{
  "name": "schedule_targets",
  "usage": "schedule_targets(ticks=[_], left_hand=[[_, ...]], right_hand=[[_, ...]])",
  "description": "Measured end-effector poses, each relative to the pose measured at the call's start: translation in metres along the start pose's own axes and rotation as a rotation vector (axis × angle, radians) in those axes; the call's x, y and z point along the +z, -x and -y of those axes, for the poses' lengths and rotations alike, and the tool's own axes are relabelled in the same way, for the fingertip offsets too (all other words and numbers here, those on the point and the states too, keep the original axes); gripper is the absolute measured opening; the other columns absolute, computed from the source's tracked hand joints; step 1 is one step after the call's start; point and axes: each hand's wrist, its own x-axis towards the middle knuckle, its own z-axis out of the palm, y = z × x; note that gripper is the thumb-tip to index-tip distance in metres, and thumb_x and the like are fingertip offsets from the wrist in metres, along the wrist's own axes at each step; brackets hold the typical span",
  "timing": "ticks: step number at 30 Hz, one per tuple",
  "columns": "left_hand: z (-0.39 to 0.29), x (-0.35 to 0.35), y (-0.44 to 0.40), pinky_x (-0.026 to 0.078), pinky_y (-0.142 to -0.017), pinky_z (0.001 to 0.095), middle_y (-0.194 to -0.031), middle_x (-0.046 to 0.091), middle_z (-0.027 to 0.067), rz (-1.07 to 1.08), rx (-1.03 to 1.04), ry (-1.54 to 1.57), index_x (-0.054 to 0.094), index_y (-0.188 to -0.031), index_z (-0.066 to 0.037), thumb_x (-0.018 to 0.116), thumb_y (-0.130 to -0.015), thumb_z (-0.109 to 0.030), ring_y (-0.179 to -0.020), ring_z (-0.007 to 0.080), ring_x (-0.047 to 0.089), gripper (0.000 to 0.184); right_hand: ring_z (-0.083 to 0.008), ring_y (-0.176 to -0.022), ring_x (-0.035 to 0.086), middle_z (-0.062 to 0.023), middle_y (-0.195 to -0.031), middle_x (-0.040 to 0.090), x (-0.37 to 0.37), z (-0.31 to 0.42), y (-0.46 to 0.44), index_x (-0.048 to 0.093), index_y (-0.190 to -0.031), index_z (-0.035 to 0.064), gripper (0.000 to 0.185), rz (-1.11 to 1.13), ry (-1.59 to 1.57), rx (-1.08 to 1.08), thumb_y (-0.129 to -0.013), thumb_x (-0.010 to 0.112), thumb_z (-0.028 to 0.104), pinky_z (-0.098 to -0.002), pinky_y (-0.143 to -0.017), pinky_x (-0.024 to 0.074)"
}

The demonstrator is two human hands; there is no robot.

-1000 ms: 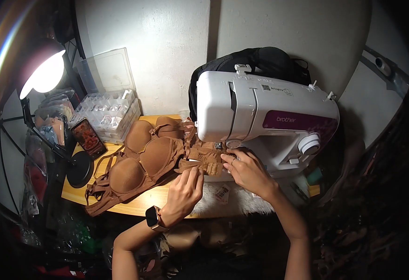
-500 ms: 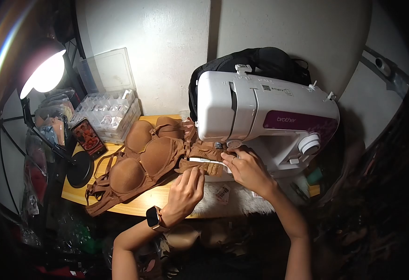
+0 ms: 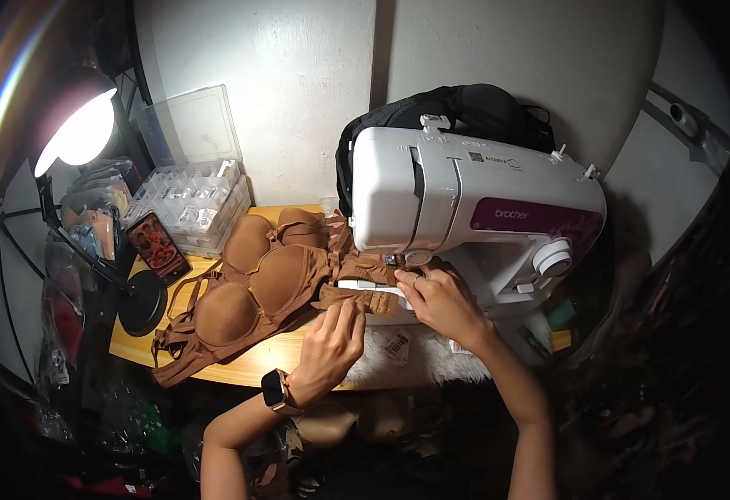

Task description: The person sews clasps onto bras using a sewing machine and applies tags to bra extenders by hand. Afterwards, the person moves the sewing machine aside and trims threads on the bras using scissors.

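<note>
Brown padded bras (image 3: 275, 279) lie at the left of a white sewing machine (image 3: 398, 200), cups up. A brown bra band (image 3: 363, 268) runs to the right under the machine's needle area. My left hand (image 3: 331, 337), with a watch on the wrist, has its fingers closed on the near brown band end (image 3: 344, 297), in front of the machine bed. Close beside the needle area, my right hand (image 3: 441, 302) is closed with thumb and forefinger on the band's right end. The fingertips partly hide what they pinch. The needle itself cannot be made out.
A lit lamp (image 3: 81, 133), a phone (image 3: 158, 246) and an open clear compartment box (image 3: 190, 200) stand at the left. Black fabric (image 3: 465, 104) is behind the machine. White fur (image 3: 423, 354) with paper tags covers the table's front edge.
The near brown band has shifted slightly, and the white strip between the two bands looks different. My right hand has moved a little; my left hand stays in nearly the same place.
</note>
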Motion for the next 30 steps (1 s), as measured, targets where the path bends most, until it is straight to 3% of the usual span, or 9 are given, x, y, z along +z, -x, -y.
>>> schedule_targets(ticks=[8,13,16,29,30], left_hand=[[-0.001,-0.002,0.000,0.049,-0.069,0.0288,-0.104,0.057,0.0193,0.010,-0.010,0.018,0.057,-0.105,0.012,0.054,-0.071,-0.008,-0.088,0.0238,0.057,0.040],[0.000,-0.002,0.000,0.049,-0.069,0.0289,-0.104,0.057,0.0194,0.011,-0.005,0.020,0.056,-0.106,0.012,0.054,-0.071,-0.008,-0.087,0.0240,0.057,0.040],[-0.001,-0.001,0.000,0.048,-0.069,0.0287,-0.104,0.056,0.0196,0.020,-0.014,0.033,0.056,-0.107,0.012,0.053,-0.071,-0.008,-0.086,0.0239,0.056,0.041],[0.000,-0.001,0.001,0.048,-0.069,0.0286,-0.104,0.057,0.0192,0.006,-0.006,0.025,0.056,-0.106,0.012,0.053,-0.072,-0.008,-0.087,0.0238,0.056,0.039],[0.000,-0.001,0.000,0.048,-0.069,0.0286,-0.104,0.057,0.0193,0.004,-0.006,0.025,0.056,-0.106,0.012,0.054,-0.072,-0.008,-0.087,0.0238,0.056,0.040]], right_hand=[[-0.0304,-0.073,0.061,-0.0162,-0.083,0.065,0.005,-0.002,0.000,0.068,-0.095,0.0010,0.020,-0.055,-0.009,0.009,-0.084,0.058,0.014,-0.0370,-0.073,0.0492],[-0.0320,-0.061,0.061,-0.0190,-0.068,0.062,0.008,-0.005,-0.003,0.065,-0.089,-0.0005,0.016,-0.034,-0.146,0.086,-0.084,0.060,0.014,-0.0380,-0.060,0.0478],[-0.0324,-0.058,0.060,-0.0182,-0.065,0.061,0.008,-0.004,-0.004,0.064,-0.087,-0.0004,0.015,-0.039,-0.153,0.097,-0.084,0.060,0.013,-0.0382,-0.058,0.0471],[-0.0312,-0.062,0.060,-0.0176,-0.067,0.061,0.008,-0.003,0.003,0.067,-0.087,0.0034,0.014,-0.138,-0.004,-0.002,-0.084,0.062,0.016,-0.0387,-0.059,0.0476],[-0.0301,-0.068,0.061,-0.0164,-0.076,0.063,0.006,-0.001,0.004,0.068,-0.088,0.0025,0.015,-0.108,0.014,0.009,-0.084,0.061,0.016,-0.0375,-0.065,0.0485]])
